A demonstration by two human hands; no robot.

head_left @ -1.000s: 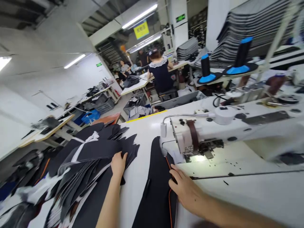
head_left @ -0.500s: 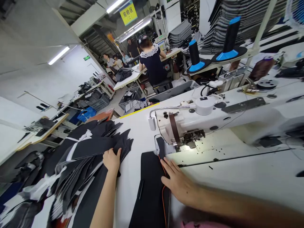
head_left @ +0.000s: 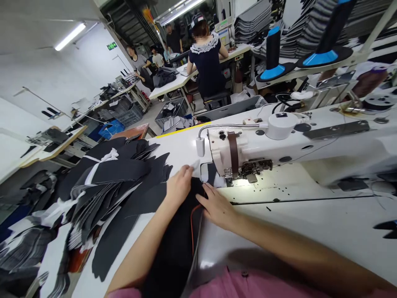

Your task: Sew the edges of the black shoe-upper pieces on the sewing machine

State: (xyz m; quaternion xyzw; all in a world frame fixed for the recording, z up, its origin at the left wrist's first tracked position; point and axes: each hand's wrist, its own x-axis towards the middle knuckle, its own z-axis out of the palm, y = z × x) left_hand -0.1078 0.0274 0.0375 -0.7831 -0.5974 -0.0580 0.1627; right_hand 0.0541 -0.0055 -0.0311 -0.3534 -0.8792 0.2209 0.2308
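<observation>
My left hand (head_left: 179,187) is closed on a dark grey fabric panel (head_left: 145,198) that trails left over the tabletop. It holds this panel over the far end of a black fabric panel (head_left: 173,248). My right hand (head_left: 217,207) has its thumb and fingers at the right edge of the black panel, gripping it there. An orange cord (head_left: 192,231) runs along that edge below the thumb. Just beyond my hands is the white sewing machine (head_left: 218,151), its presser foot (head_left: 228,181) lit by a lamp. The fingertips of my left hand partly hide what they pinch.
Bundles of dark cut panels (head_left: 102,186), tied with white strips, lie at the left. Black thread cones (head_left: 273,54) stand behind the machine. Grey crates (head_left: 232,108) sit past the table's yellow edge (head_left: 182,130). A co-worker (head_left: 207,62) sits at another table.
My left hand has moved right from the bundle, bringing a dark grey panel over the black one. My right hand has shifted the black panel's edge left, and its fingers have drawn in.
</observation>
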